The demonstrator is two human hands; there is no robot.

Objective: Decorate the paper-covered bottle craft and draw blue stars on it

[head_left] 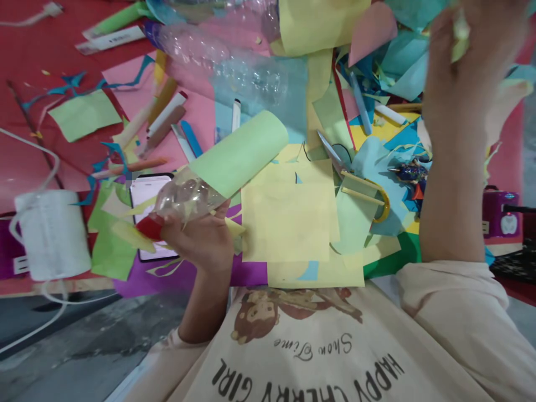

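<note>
My left hand (201, 237) is closed around the neck end of a clear plastic bottle (184, 195). Light green paper (245, 153) wraps the bottle's body, which tilts up to the right. At the lower end sit a red cap (151, 227) and pale yellow paper pieces. My right hand (481, 44) is raised at the upper right, blurred, with a small pale yellow-green scrap (460, 36) between its fingers; its exact kind is unclear. Between my arms lie stacked yellow paper squares (287, 218). Scissors with yellow handles (383, 201) rest right of the stack, partly under paper.
A phone (153, 187) lies partly behind the bottle. Several markers (165, 114) are scattered on pink paper at left. Another clear bottle (234, 67) lies at the back. A white box with a cable (52, 234) stands at left. Paper scraps (402, 61) cover the right side.
</note>
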